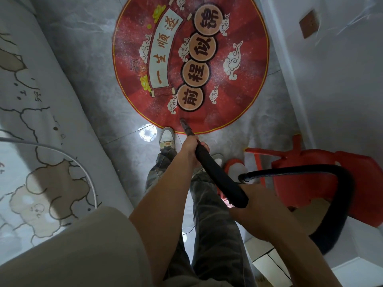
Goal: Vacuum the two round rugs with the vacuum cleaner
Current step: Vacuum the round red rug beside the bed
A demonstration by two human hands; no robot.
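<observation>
A round red rug (244,96) with printed characters and cloud shapes lies on the grey tiled floor ahead of my feet. The black vacuum wand (219,177) slants down to it, and its nozzle tip (183,122) touches the rug's near edge. My left hand (191,148) grips the wand low down, close to the nozzle. My right hand (259,208) holds the wand's upper end, where the black ribbed hose (339,183) loops off to the right. Only this one round rug is in view.
A bed with a cartoon-print sheet (41,141) runs along the left. A red vacuum body or stool (310,179) stands on the floor at the right, beside a white wall (331,90). My shoes (167,137) stand at the rug's near edge.
</observation>
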